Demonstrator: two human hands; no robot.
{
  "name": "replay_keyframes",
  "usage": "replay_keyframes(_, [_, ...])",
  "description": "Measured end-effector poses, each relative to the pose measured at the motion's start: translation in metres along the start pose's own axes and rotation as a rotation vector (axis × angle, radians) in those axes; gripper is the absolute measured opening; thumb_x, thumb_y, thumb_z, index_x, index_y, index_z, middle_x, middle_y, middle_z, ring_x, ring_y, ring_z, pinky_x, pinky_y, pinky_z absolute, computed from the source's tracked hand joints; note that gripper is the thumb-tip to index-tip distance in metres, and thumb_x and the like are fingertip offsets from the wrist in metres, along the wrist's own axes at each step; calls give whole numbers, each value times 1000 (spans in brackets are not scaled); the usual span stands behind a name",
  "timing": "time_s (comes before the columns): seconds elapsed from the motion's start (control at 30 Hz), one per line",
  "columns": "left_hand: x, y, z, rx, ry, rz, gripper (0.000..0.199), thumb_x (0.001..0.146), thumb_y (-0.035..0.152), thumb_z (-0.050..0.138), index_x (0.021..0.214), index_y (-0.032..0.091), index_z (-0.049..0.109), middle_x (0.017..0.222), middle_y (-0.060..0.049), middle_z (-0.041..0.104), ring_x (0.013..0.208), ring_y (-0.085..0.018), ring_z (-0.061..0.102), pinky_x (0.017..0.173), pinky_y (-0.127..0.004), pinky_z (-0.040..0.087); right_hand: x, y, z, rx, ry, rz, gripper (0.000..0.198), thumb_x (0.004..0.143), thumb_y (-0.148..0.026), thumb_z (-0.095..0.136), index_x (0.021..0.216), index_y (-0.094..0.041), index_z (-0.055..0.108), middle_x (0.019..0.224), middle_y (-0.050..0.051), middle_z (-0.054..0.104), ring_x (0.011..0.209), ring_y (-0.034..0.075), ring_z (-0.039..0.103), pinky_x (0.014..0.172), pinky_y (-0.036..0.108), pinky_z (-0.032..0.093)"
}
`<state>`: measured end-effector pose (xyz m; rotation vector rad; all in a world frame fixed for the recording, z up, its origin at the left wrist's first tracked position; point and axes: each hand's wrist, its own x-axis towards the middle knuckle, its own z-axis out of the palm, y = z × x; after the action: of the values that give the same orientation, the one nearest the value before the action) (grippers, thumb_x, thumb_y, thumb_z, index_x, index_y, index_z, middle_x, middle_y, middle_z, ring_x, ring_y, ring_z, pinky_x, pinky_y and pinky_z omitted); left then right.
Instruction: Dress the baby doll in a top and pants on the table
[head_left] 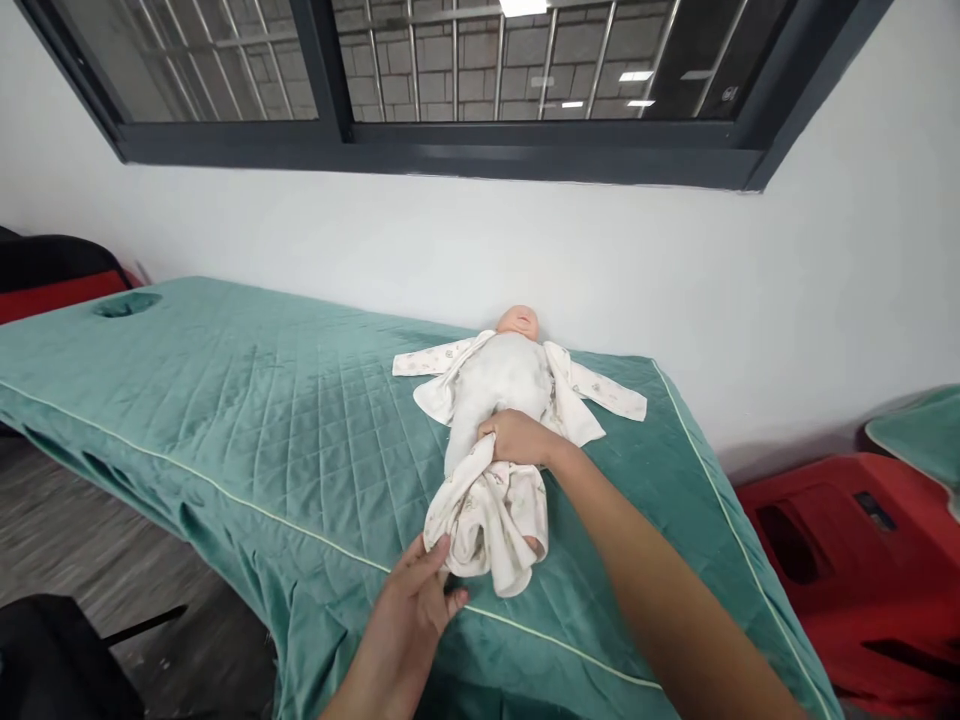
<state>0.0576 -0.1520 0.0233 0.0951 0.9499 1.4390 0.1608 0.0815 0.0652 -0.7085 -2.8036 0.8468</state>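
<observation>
A baby doll [499, 372] with a white soft body lies on its back, its head toward the wall. Beneath it a white printed baby shirt [611, 393] is spread, front open and both sleeves stretched outward. Bunched around the doll's lower legs are white printed baby pants [491, 515]. My right hand [517, 438] is closed on the upper edge of the pants, between the doll's legs. At the lower left of the bundle, my left hand [420, 590] pinches the fabric between thumb and fingers. The doll's feet are mostly hidden by the cloth.
A green quilted cover [300, 400] drapes over the bed, which has a face hole [127, 304] at its far left. Red plastic stools [847, 560] stand at the right. Behind the bed are a white wall [360, 240] and a barred window [525, 80].
</observation>
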Motion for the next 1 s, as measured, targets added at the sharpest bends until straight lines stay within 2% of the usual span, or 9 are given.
replay_keyframes(0.17, [17,12,-13,347,105,195,45,72,50,78,101,16,68,84,-3,65,60,-11,53,45,-20,39,3,-5,-1,-7,-37,54,27,70,-41,79,67,-16,69,70,0,67,64,12,54,59,23,31])
replay_keyframes(0.27, [21,21,-11,529,194,258,50,70,60,75,91,16,67,75,1,57,54,-9,45,40,-20,34,3,-10,-2,4,-48,97,32,69,-47,79,68,-17,70,73,0,68,67,13,56,59,24,32])
replay_keyframes(0.33, [21,26,-8,559,194,260,49,69,62,75,85,16,66,74,1,57,55,-10,46,40,-20,35,3,-12,-3,34,-44,107,31,69,-46,79,68,-17,69,72,0,67,67,13,56,60,24,32])
replay_keyframes(0.43, [19,31,-7,487,107,209,43,71,56,76,85,16,67,77,-2,61,65,-13,54,46,-20,41,2,-15,-4,86,-29,106,30,71,-45,76,68,-16,68,72,-1,67,68,13,55,61,24,33])
replay_keyframes(0.53, [20,33,-10,370,-51,148,40,75,47,77,97,14,69,84,-6,66,68,-13,56,52,-21,44,-1,-15,-4,142,18,94,30,71,-44,76,66,-16,64,70,-2,64,68,13,53,60,24,33])
replay_keyframes(0.7, [31,27,-11,285,-169,209,35,78,44,75,94,15,63,81,-4,63,61,-11,54,53,-23,46,-7,-12,-1,352,66,76,30,70,-43,77,68,-17,61,71,-2,60,70,14,52,63,26,36])
replay_keyframes(0.83, [48,26,-4,459,-120,385,26,87,44,65,92,19,58,76,0,61,61,-13,55,56,-25,45,-10,-9,-2,450,75,109,29,69,-42,76,68,-18,60,72,-1,60,70,16,53,63,27,39])
replay_keyframes(0.93, [70,31,-1,685,1,635,15,90,35,60,92,20,60,85,0,64,76,-14,57,70,-25,45,-12,-7,-3,512,75,120,28,73,-42,74,74,-17,63,75,0,62,71,15,55,64,27,41])
replay_keyframes(1.0, [86,39,-1,812,42,741,10,91,30,56,92,21,60,91,-1,66,84,-16,57,77,-26,44,-14,-6,-4,541,76,124,30,74,-45,73,79,-16,65,78,0,64,72,15,57,66,27,42])
